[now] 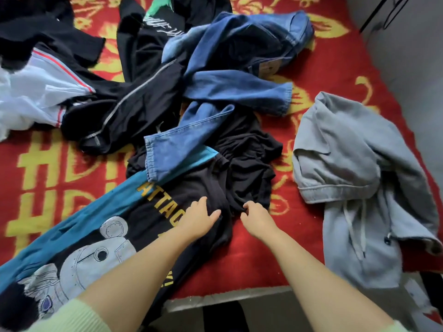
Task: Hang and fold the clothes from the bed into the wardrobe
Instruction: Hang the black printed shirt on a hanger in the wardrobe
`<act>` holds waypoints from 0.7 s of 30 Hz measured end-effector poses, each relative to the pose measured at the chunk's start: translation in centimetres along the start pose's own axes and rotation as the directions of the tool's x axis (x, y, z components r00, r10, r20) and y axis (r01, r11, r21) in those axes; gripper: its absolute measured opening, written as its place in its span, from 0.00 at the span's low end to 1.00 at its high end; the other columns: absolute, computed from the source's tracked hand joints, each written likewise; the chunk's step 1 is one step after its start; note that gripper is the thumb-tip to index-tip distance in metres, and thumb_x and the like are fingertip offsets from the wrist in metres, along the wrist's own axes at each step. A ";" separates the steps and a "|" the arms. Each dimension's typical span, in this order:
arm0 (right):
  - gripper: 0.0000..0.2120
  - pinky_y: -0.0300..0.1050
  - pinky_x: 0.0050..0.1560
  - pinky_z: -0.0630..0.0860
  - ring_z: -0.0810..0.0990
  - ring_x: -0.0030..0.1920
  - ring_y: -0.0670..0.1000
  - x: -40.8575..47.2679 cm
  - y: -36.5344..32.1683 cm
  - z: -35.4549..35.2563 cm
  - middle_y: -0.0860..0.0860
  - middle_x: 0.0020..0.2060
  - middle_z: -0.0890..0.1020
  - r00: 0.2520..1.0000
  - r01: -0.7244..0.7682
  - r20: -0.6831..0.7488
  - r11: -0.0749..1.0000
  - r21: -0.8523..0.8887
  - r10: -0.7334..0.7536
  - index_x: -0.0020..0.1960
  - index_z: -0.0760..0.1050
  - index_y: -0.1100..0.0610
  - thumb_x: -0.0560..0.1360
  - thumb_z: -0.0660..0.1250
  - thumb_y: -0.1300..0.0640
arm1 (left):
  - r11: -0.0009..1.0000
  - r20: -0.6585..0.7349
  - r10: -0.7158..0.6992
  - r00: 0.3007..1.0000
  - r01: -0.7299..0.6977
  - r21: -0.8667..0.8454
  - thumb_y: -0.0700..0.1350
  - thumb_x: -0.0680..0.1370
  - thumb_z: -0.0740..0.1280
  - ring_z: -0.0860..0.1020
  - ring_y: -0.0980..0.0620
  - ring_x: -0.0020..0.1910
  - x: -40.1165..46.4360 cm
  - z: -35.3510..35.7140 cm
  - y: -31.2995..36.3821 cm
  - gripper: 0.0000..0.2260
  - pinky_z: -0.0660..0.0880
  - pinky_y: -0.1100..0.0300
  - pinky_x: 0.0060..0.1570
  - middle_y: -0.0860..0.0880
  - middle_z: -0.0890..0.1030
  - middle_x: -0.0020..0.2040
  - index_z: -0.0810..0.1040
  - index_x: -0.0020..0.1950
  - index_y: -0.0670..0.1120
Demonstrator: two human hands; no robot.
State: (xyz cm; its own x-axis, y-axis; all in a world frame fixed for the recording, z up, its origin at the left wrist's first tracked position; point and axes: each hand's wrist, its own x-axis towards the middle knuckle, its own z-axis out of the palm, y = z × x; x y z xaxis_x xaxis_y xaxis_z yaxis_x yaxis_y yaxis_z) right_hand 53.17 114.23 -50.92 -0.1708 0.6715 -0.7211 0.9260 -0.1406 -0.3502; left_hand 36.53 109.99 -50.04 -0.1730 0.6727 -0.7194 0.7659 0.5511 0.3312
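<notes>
A black garment (249, 164) lies crumpled in the middle of the bed, under a leg of the blue jeans (230, 77). My right hand (256, 218) pinches its near edge, fingers curled into the fabric. My left hand (199, 219) rests flat with spread fingers on the black and teal T-shirt (112, 236), which bears yellow letters and an astronaut print. Both hands sit close together near the bed's front edge.
Grey sweatpants (354, 178) with a drawstring lie at the right. A black jacket (134, 97) and a white garment with red stripes (36, 92) lie at the left. A red and yellow blanket (48, 168) covers the bed. A grey wall (412, 68) stands at the right.
</notes>
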 end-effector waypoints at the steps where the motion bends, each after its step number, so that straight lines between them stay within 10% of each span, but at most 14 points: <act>1: 0.20 0.46 0.62 0.68 0.72 0.64 0.56 0.7 -0.2 0.8 0.56 0.65 0.72 0.999 0.007 0.033 0.999 0.035 -0.008 0.69 0.66 0.59 0.79 0.58 0.54 | 0.997 0.015 -0.034 0.999 0.035 -0.067 0.58 0.79 0.60 0.66 0.42 0.70 0.7 1.0 0.0 0.32 0.66 0.49 0.66 0.41 0.65 0.72 0.54 0.77 0.45; 5: 0.26 0.44 0.54 0.69 0.74 0.62 0.58 2.0 -1.3 4.9 0.58 0.61 0.76 0.988 -0.059 0.156 0.962 0.265 0.017 0.69 0.61 0.61 0.77 0.64 0.50 | 0.982 -0.117 -0.096 0.989 0.074 -0.175 0.53 0.78 0.63 0.63 0.44 0.71 2.7 3.0 0.1 0.30 0.65 0.52 0.66 0.43 0.66 0.71 0.57 0.76 0.44; 13: 0.23 0.34 0.50 0.65 0.75 0.61 0.52 -2.3 -6.1 6.8 0.54 0.62 0.77 0.985 -0.043 -0.088 0.701 0.712 0.149 0.72 0.62 0.57 0.78 0.60 0.61 | 0.891 0.025 -0.073 0.997 0.077 -0.448 0.38 0.80 0.56 0.75 0.54 0.46 1.0 1.6 -1.6 0.12 0.70 0.63 0.44 0.50 0.78 0.47 0.75 0.60 0.43; 21: 0.08 0.46 0.46 0.71 0.78 0.47 0.55 -12.2 -12.8 5.2 0.55 0.46 0.83 0.916 0.400 -0.137 0.843 0.360 -0.376 0.49 0.76 0.59 0.76 0.59 0.62 | 0.521 -0.025 -0.079 0.997 0.020 -0.853 0.50 0.80 0.62 0.78 0.57 0.36 -8.1 -5.6 -4.4 0.05 0.72 0.64 0.35 0.51 0.80 0.42 0.74 0.48 0.50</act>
State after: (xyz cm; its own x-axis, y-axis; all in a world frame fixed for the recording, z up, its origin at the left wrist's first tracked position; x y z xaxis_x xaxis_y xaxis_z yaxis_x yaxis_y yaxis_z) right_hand 41.65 104.04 -40.73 -0.4588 0.7678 -0.4473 0.5915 -0.1118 -0.7986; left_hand 31.09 104.93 -42.23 -0.2485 0.6394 -0.7276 -0.1323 0.7217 0.6794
